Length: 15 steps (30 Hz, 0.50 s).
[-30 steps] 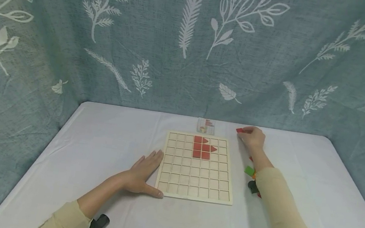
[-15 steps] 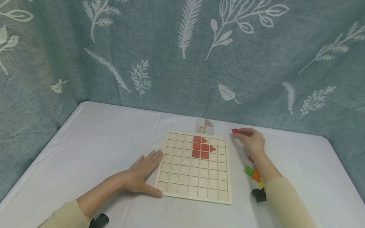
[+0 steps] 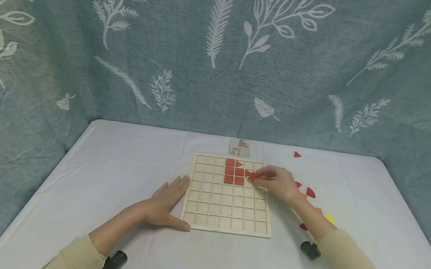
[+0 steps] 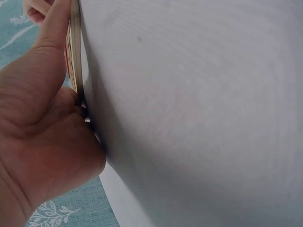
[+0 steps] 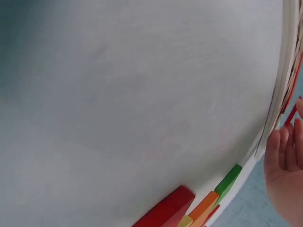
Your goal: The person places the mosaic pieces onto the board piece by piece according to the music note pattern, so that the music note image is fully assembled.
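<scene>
The right hand [image 3: 279, 184] pinches a red piece [image 3: 253, 176] between its thumb and fingers, over the right part of the board [image 3: 227, 202]. Its grip is drawn in close on the piece, whose outline is partly covered; the right wrist view gives only a thin red edge at the fingers, so neither its shape nor its long axis can be told.

What counts most here, in my judgement, is how the red piece lies to the bare cell [image 3: 248, 183] on the right of the third row's right red square [image 3: 239, 181]. The red piece seems just to the far side of that cell and slightly right, about level with the second row's red triangle [image 3: 247, 173] and close beside it. Whether it touches the triangle or the board cannot be told.

The right hand comes in from the right and is the nearer, with the red piece off the left ends of its fingers. The left hand [image 3: 167, 203] lies well apart along the board's left edge, fingers extended, thumb spread to the near left corner, grasping nothing.

To the right on the surface [image 3: 147, 157] lie loose pieces, among them a red quarter-round [image 3: 311, 193] and a yellow piece [image 3: 329, 218]. A card [image 3: 239, 147] lies just beyond the board's far edge.
</scene>
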Motion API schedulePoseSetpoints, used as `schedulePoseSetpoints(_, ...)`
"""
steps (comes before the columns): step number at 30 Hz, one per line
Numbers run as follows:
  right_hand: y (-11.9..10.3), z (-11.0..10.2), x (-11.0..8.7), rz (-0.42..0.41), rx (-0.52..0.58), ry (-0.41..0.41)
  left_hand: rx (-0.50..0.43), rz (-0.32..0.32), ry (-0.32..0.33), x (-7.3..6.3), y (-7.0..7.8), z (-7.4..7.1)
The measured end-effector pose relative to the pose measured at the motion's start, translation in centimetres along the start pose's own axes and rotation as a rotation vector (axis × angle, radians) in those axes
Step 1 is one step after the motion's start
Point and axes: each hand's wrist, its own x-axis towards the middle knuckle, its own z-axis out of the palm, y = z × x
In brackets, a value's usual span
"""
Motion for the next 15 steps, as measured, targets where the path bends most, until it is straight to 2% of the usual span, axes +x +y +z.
schedulePoseSetpoints(7, -0.05, 0.51, -0.67, -0.153, -0.101, -0.044, -0.003, 0.002, 0.007, 0.02, -0.01, -0.02)
schedulePoseSetpoints(15, 0.12, 0.91, -0.63, -0.237, -0.130, -0.044, 0.007, -0.009, 0.005, 0.05, 0.06, 0.02)
